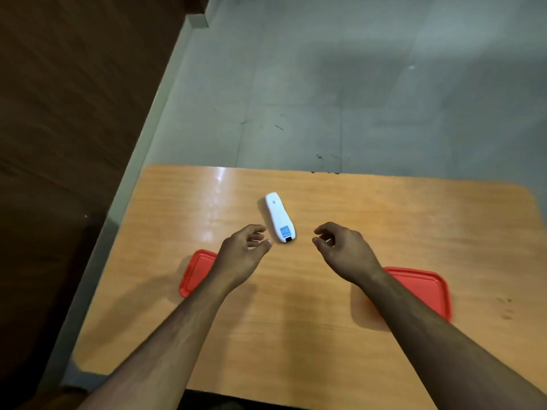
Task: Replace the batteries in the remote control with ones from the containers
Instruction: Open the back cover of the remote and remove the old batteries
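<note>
A white remote control [279, 218] lies face down near the middle of the wooden table [414, 232], with a blue label near its near end. My left hand [240, 255] hovers just left of that near end, fingers curled loosely and apart, holding nothing. My right hand [343, 250] hangs a short way to the right of the remote, also empty with fingers apart. Two red-lidded containers stand on the table: the left container [195, 272] is partly hidden under my left wrist, and the right container [426, 288] is partly hidden under my right forearm. No batteries show.
Past the table's far edge lies a grey tiled floor [355, 84]. A dark brown wall [74, 113] runs along the left side. The table's left edge [112, 261] slants close to the left container.
</note>
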